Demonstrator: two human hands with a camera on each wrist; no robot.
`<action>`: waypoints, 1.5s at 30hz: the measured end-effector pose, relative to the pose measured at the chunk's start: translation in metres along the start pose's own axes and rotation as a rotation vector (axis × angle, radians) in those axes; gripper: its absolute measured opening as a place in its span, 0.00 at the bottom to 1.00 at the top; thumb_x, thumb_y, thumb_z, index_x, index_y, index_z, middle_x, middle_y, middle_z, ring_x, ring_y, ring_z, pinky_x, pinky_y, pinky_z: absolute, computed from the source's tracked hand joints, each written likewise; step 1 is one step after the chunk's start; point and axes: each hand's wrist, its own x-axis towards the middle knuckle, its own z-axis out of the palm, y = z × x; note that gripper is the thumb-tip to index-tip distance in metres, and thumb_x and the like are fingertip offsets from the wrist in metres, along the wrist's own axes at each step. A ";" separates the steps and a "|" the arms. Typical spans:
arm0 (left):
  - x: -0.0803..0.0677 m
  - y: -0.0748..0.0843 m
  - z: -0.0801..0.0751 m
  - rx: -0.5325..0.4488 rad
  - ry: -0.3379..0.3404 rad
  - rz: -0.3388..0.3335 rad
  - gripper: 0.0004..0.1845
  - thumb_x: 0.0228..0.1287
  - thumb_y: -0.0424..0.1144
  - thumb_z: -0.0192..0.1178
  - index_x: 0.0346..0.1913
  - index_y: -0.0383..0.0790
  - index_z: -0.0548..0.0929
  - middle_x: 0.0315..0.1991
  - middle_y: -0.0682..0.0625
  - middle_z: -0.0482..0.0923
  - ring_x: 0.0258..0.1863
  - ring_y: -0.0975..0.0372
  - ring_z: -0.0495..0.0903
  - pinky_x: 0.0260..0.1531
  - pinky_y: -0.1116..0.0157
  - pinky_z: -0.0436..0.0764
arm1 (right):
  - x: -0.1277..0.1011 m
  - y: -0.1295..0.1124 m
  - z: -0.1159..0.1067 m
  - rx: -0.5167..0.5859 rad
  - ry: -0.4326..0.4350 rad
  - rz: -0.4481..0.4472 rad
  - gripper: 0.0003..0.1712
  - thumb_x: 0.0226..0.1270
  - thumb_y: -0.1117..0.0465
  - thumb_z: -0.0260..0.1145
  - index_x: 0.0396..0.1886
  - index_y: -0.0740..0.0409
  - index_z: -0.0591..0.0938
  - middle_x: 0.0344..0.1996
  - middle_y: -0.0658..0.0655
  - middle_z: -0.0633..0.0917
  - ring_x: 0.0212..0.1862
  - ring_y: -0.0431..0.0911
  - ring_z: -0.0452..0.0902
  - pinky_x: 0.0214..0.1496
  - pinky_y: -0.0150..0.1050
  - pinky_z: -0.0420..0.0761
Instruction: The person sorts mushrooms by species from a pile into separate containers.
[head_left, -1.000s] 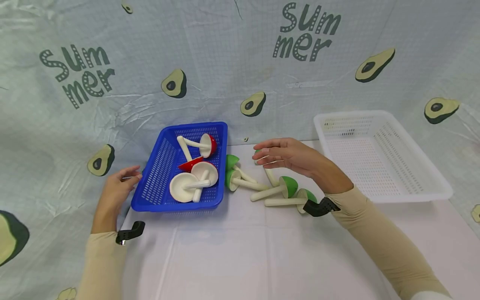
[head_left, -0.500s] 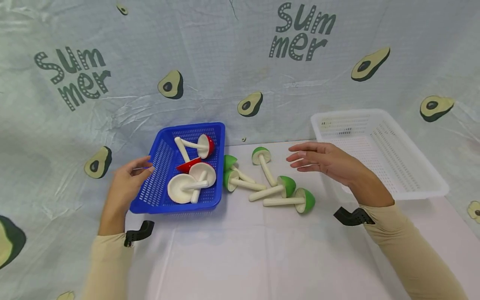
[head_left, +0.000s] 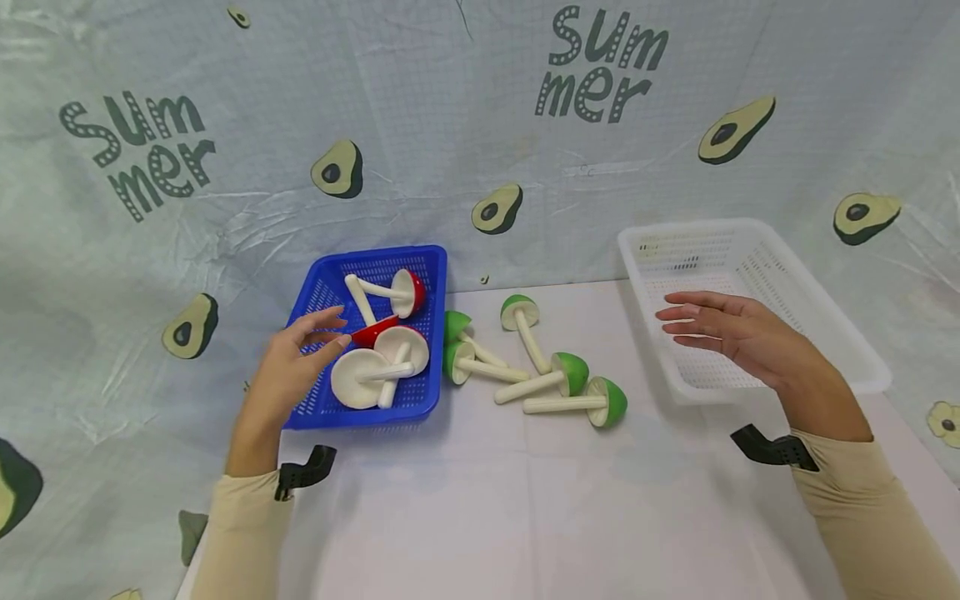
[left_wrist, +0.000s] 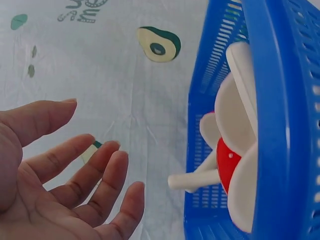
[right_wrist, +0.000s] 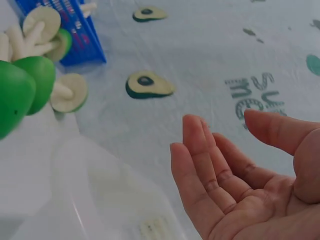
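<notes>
Over the left side of the blue basket (head_left: 433, 333) hovers my left hand (head_left: 294, 360), its fingers relaxed and holding nothing. In that basket lie several toy mushrooms with red caps, one with its red cap (head_left: 418, 293) facing right at the back. Other caps show pale undersides, such as the front-left mushroom (head_left: 348, 385). My right hand (head_left: 750, 337) is above the white basket (head_left: 847, 342), fingers loosely extended around nothing. Between the baskets, several green-capped mushrooms lie on the table, including a back mushroom (head_left: 531, 333) and a front-right mushroom (head_left: 617, 403).
A white cloth (head_left: 465, 517) covers the table. Behind it hangs a pale sheet (head_left: 420, 100) printed with avocados and lettering. Both baskets stand close to this sheet, and their raised rims border the group of green mushrooms.
My right hand has moved right, from above the green mushrooms to above the white basket. My left hand has shifted right, from beside the blue basket to over its left side.
</notes>
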 end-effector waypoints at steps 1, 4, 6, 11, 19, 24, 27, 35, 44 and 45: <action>0.000 0.001 0.001 -0.004 -0.008 0.013 0.27 0.75 0.44 0.60 0.73 0.39 0.72 0.64 0.39 0.77 0.61 0.47 0.75 0.54 0.64 0.78 | -0.003 0.001 -0.004 0.034 -0.008 -0.011 0.23 0.83 0.71 0.43 0.70 0.62 0.73 0.60 0.53 0.83 0.59 0.45 0.82 0.61 0.37 0.80; 0.000 0.006 0.005 -0.027 -0.038 0.045 0.27 0.74 0.42 0.60 0.72 0.39 0.73 0.63 0.39 0.77 0.59 0.48 0.77 0.49 0.74 0.75 | -0.013 0.003 -0.016 0.141 -0.027 -0.040 0.25 0.82 0.74 0.41 0.71 0.64 0.71 0.62 0.55 0.83 0.62 0.46 0.80 0.63 0.38 0.79; 0.000 0.010 0.008 -0.048 -0.057 0.059 0.27 0.74 0.42 0.61 0.72 0.39 0.73 0.63 0.38 0.77 0.59 0.49 0.77 0.49 0.76 0.74 | -0.020 0.003 -0.024 0.187 -0.020 -0.054 0.25 0.81 0.75 0.40 0.72 0.66 0.70 0.62 0.56 0.83 0.63 0.46 0.80 0.63 0.38 0.79; -0.002 0.020 0.016 -0.101 -0.082 0.096 0.26 0.73 0.41 0.62 0.71 0.39 0.74 0.61 0.40 0.78 0.58 0.51 0.78 0.50 0.78 0.75 | -0.034 0.006 -0.047 0.247 0.019 -0.083 0.27 0.80 0.77 0.38 0.73 0.69 0.68 0.62 0.58 0.82 0.63 0.46 0.80 0.62 0.39 0.79; -0.003 0.031 0.028 -0.171 -0.115 0.167 0.26 0.73 0.40 0.62 0.71 0.44 0.75 0.60 0.45 0.80 0.57 0.55 0.77 0.50 0.78 0.77 | -0.060 0.014 -0.081 0.245 0.165 -0.057 0.28 0.79 0.78 0.40 0.71 0.62 0.73 0.60 0.56 0.84 0.60 0.46 0.82 0.58 0.37 0.82; -0.003 0.038 0.035 -0.214 -0.139 0.181 0.26 0.72 0.39 0.63 0.71 0.43 0.74 0.58 0.47 0.81 0.56 0.57 0.78 0.51 0.72 0.79 | -0.072 0.022 -0.096 0.321 0.235 -0.084 0.28 0.79 0.78 0.40 0.69 0.63 0.76 0.57 0.59 0.86 0.57 0.48 0.85 0.56 0.38 0.83; -0.003 0.042 0.041 -0.232 -0.156 0.192 0.27 0.72 0.39 0.64 0.72 0.42 0.74 0.57 0.48 0.81 0.56 0.56 0.78 0.51 0.69 0.79 | -0.077 0.025 -0.102 0.302 0.345 -0.052 0.25 0.79 0.76 0.45 0.65 0.59 0.80 0.53 0.55 0.88 0.53 0.46 0.86 0.52 0.35 0.84; -0.003 0.048 0.060 -0.272 -0.207 0.210 0.27 0.71 0.36 0.63 0.71 0.43 0.74 0.58 0.45 0.80 0.57 0.54 0.79 0.57 0.61 0.80 | -0.087 0.029 -0.112 0.215 0.592 0.061 0.19 0.75 0.69 0.60 0.60 0.49 0.83 0.46 0.46 0.90 0.47 0.38 0.87 0.45 0.30 0.85; -0.003 0.055 0.078 -0.310 -0.275 0.248 0.27 0.69 0.32 0.65 0.70 0.42 0.75 0.57 0.41 0.77 0.58 0.52 0.79 0.56 0.58 0.81 | -0.089 0.027 -0.112 0.131 0.850 0.013 0.27 0.62 0.60 0.75 0.62 0.47 0.83 0.43 0.40 0.89 0.42 0.32 0.86 0.40 0.22 0.82; -0.003 0.056 0.080 -0.316 -0.282 0.252 0.27 0.69 0.32 0.65 0.70 0.41 0.76 0.57 0.40 0.77 0.58 0.52 0.79 0.56 0.59 0.81 | -0.089 0.026 -0.112 0.118 0.879 0.020 0.29 0.60 0.58 0.75 0.64 0.47 0.83 0.44 0.40 0.88 0.43 0.31 0.85 0.40 0.22 0.81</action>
